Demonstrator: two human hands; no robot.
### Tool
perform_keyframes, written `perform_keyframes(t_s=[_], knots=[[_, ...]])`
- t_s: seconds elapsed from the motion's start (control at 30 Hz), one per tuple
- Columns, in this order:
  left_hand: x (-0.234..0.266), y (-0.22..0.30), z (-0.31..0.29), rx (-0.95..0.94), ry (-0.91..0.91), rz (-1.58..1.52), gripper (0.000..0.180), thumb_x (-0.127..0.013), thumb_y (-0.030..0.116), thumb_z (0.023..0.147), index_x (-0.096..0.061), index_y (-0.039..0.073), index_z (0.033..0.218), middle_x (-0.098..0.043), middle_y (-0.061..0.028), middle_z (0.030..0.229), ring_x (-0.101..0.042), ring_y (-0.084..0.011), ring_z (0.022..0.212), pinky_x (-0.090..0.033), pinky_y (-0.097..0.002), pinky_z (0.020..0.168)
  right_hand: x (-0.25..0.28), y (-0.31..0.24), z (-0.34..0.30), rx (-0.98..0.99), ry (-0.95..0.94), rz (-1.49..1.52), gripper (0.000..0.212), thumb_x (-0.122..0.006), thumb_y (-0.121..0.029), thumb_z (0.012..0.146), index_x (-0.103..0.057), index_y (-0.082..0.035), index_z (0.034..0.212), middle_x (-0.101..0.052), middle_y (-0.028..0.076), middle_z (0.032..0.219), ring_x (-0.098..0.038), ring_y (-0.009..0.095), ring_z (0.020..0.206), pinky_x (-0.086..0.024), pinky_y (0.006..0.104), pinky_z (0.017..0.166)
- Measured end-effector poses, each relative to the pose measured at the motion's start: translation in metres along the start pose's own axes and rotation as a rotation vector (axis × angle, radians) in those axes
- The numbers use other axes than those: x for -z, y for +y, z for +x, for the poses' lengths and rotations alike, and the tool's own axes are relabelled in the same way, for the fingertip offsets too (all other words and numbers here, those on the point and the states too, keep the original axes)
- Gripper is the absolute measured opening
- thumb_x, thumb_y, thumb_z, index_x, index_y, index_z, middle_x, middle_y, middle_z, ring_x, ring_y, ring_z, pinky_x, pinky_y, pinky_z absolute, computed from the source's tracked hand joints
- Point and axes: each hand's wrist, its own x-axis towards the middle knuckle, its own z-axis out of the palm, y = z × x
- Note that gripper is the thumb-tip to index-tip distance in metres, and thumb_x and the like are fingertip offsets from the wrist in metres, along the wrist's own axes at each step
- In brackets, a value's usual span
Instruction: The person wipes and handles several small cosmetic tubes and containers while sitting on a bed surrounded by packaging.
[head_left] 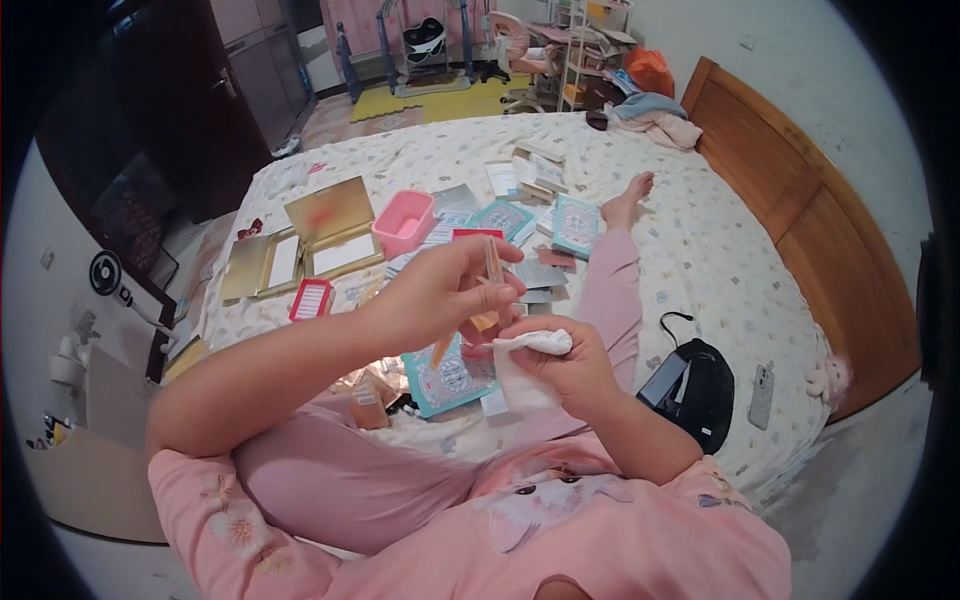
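– Patterned bedding (pixel 350 150) fills most of the head view, with a wooden headboard (pixel 800 215) down the right side and a yellow mat (pixel 440 104) on the floor at the top. What is lying about on it?

– Left of centre, a pink basket (pixel 402 241) stands just beside an open gold case (pixel 328 207). Lower centre, a teal book (pixel 436 388) lies partly below the hands. A black pouch (pixel 712 388) is at the lower right, with a grey phone (pixel 761 396) near it, toward the edge of the frame.

– And the hands?

– Both are raised close together, about the middle of the frame. The left hand (pixel 440 284) pinches a slim clear piece (pixel 493 258) between thumb and fingers. The right hand (pixel 578 368) grips a white cloth (pixel 527 382), bunched at the top and hanging down from the fingers.

– How does the slim piece stand to the cloth?

– Its upper end points steeply toward the top of the frame. The cloth is below it and a little to the right, so the left hand is nearer the piece, with the right fingertips just under it.

– What about the amber strip (pixel 442 349) below the left hand?

– It slants toward the lower left. Fingers cover the middle, so I cannot tell whether it joins the clear piece, nor whether the cloth touches either one.
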Motion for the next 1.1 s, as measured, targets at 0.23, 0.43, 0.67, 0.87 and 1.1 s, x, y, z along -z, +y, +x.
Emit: perform_keyframes(t_s=[0.23,0.43,0.67,0.87,1.1], knots=[[-0.020,0.019,0.016,-0.080,-0.044,0.187,0.022,-0.047,0.015,0.090,-0.051,0.001,0.107,-0.058,-0.0053,0.095,-0.056,-0.0089,0.083,-0.048,-0.0223,0.070,-0.002,-0.018,-0.018,0.237,0.184,-0.123,0.021,-0.058,0.003,0.079,-0.062,-0.002,0.099,-0.062,0.006,0.096,-0.057,0.010,0.089,-0.046,0.0230,0.077],[-0.031,0.016,0.010,-0.263,-0.119,0.228,0.020,-0.043,0.019,0.093,-0.051,0.002,0.100,-0.055,-0.0056,0.094,-0.056,-0.0098,0.076,-0.046,-0.0221,0.068,0.005,-0.028,-0.019,0.446,0.108,-0.316,0.020,-0.058,0.003,0.080,-0.061,-0.001,0.099,-0.061,0.007,0.100,-0.056,0.012,0.090,-0.046,0.0248,0.077],[-0.031,0.037,-0.003,-0.115,0.026,0.145,0.031,-0.031,0.030,0.096,-0.048,0.005,0.103,-0.050,-0.0005,0.061,-0.037,-0.0024,0.043,-0.031,-0.0171,0.041,0.024,-0.037,-0.022,0.617,0.512,-0.337,0.023,-0.057,0.006,0.076,-0.058,0.000,0.098,-0.055,0.007,0.096,-0.053,0.014,0.085,-0.044,0.0247,0.073],[-0.043,0.029,-0.002,-0.169,-0.043,0.012,0.033,-0.035,0.028,0.095,-0.044,0.005,0.117,-0.037,0.0038,0.059,-0.032,-0.0027,0.048,-0.027,-0.0178,0.042,0.019,-0.058,-0.002,1.151,0.498,-1.103,0.035,-0.060,0.008,0.067,-0.059,-0.003,0.100,-0.049,0.010,0.090,-0.051,0.019,0.077,-0.043,0.0241,0.064],[-0.047,0.034,-0.009,-0.115,-0.242,-0.089,0.019,-0.036,0.016,0.094,-0.039,0.005,0.109,-0.044,0.0000,0.074,-0.038,-0.0050,0.053,-0.033,-0.0204,0.046,0.014,-0.049,0.005,1.080,0.422,-1.059,0.036,-0.061,0.005,0.065,-0.061,-0.001,0.100,-0.048,0.010,0.091,-0.051,0.019,0.076,-0.044,0.0243,0.060]])
